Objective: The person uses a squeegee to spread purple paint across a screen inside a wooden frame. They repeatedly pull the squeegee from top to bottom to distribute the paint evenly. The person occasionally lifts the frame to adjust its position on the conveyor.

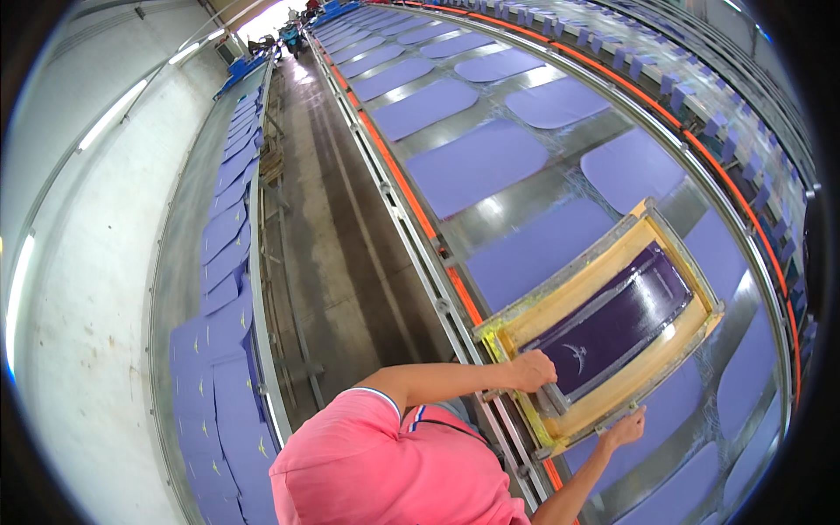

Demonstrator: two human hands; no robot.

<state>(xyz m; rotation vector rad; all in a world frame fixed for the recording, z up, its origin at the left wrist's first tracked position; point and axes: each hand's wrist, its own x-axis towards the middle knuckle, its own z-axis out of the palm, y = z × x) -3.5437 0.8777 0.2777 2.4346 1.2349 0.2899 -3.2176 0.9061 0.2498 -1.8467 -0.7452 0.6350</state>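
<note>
A screen-printing frame (630, 226) lies tilted across the long table at the right, over purple fabric pieces. Its mesh is yellowish around a dark purple window (612, 319) with a small pale figure near the left end. My left hand (531, 371) is closed at the frame's left end, on a grey squeegee (552, 402) that lies across the end of the window. My right hand (626, 429) is closed at the frame's near edge, beside a small metal bracket; its fingertips are partly hidden. Yellow tape (495, 343) marks the frame's left side.
Rows of purple fabric pieces (477, 166) cover the table into the distance. A metal rail with an orange strip (420, 214) runs along its edge. Left of the dark aisle floor (337, 262), another table holds overlapping purple pieces (232, 376). A white wall (83, 297) stands beyond.
</note>
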